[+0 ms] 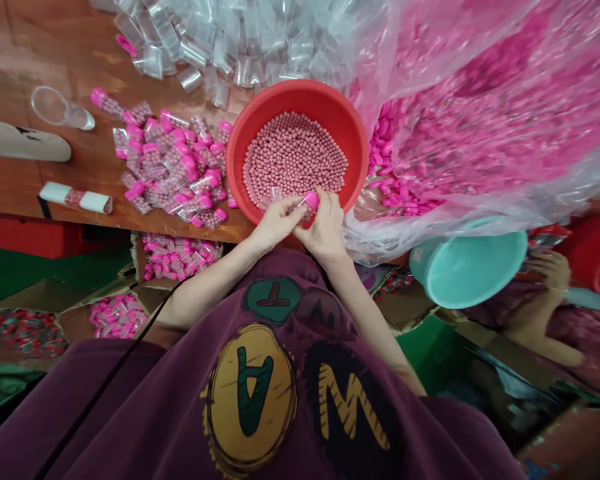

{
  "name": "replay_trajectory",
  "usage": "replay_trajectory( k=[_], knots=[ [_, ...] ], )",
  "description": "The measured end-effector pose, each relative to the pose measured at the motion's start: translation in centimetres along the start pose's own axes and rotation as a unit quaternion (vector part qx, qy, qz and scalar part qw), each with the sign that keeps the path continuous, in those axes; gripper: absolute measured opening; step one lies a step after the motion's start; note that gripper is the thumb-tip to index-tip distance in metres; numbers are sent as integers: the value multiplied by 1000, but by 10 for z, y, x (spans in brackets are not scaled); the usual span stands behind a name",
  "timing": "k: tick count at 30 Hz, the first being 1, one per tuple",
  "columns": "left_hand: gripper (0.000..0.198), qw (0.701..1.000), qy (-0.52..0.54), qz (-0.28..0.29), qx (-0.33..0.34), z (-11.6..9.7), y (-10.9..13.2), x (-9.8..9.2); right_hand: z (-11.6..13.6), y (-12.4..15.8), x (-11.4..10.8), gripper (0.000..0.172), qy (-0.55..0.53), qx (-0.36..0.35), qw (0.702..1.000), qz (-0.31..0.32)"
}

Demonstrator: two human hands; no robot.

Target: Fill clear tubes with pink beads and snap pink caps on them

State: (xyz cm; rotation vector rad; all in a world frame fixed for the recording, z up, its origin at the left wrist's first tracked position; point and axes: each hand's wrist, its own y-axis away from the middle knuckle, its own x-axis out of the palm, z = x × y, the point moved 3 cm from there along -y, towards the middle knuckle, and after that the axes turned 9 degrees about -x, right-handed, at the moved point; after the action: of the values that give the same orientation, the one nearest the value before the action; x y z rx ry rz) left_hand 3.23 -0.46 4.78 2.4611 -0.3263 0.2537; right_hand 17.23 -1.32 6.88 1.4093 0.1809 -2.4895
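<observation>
Over the front rim of a red bowl (300,93), both hands meet at a small clear bottle with a pink cap (310,199). My left hand (276,224) is closed around the bottle's body, which is mostly hidden by the fingers. Around the cap, the fingers of my right hand (327,228) are closed. Pink beads (295,157) fill much of the bowl, and another clear container (275,194) lies on them near my left fingertips. Left of the bowl is a pile of bead-filled bottles with pink caps (175,160).
Loose clear bottles (220,40) are heaped behind the bowl. A plastic bag of pink caps (480,120) spreads at right. Boxes of filled bottles (180,257) stand below the table edge. A teal bucket (475,263) and another person's hand (550,270) are at right.
</observation>
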Motion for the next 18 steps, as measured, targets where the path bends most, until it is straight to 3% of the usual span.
replay_trajectory(
  k=[4,9,13,15,18],
  knots=[
    [22,997,-46,-55,22,1,-1,-8,7,-9,7,61,1,-11,1000,3],
    [16,990,-69,-120,-6,6,-2,-14,7,-14,21,49,-47,-50,997,-17],
    [15,992,-32,-119,-35,14,4,-18,15,-13,33,38,-54,-41,997,-25],
    [11,993,-12,-113,-42,17,10,-25,19,-11,40,47,-96,-45,994,11],
    [18,986,-16,-165,-11,17,23,-59,12,-11,54,83,-195,-31,977,78]
  ],
)
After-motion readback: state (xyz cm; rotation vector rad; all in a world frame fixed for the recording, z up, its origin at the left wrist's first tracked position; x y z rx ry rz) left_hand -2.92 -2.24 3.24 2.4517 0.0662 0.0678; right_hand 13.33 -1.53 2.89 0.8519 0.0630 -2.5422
